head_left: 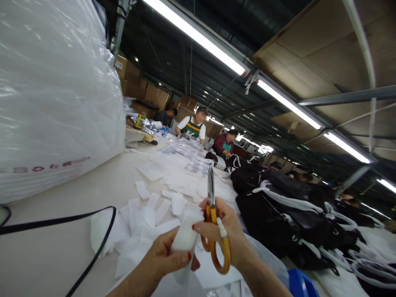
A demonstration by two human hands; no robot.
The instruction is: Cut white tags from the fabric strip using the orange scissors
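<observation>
My right hand (pixel 230 233) grips orange-handled scissors (pixel 213 214) with the closed steel blades pointing up and away. My left hand (pixel 168 258) pinches a small white fabric piece (pixel 185 237) right beside the scissor handles. Both hands hover low over the table's near edge. Just beyond them lie several cut white fabric pieces (pixel 148 214) scattered on the pale table (pixel 62 251).
A large clear plastic bag of white stacked material (pixel 52 95) stands at the left. A black cord (pixel 77 216) crosses the table. Black bags with white straps (pixel 287 210) are piled on the right. Other people (pixel 193 123) sit working at the far end, with cardboard boxes (pixel 145 90) behind them.
</observation>
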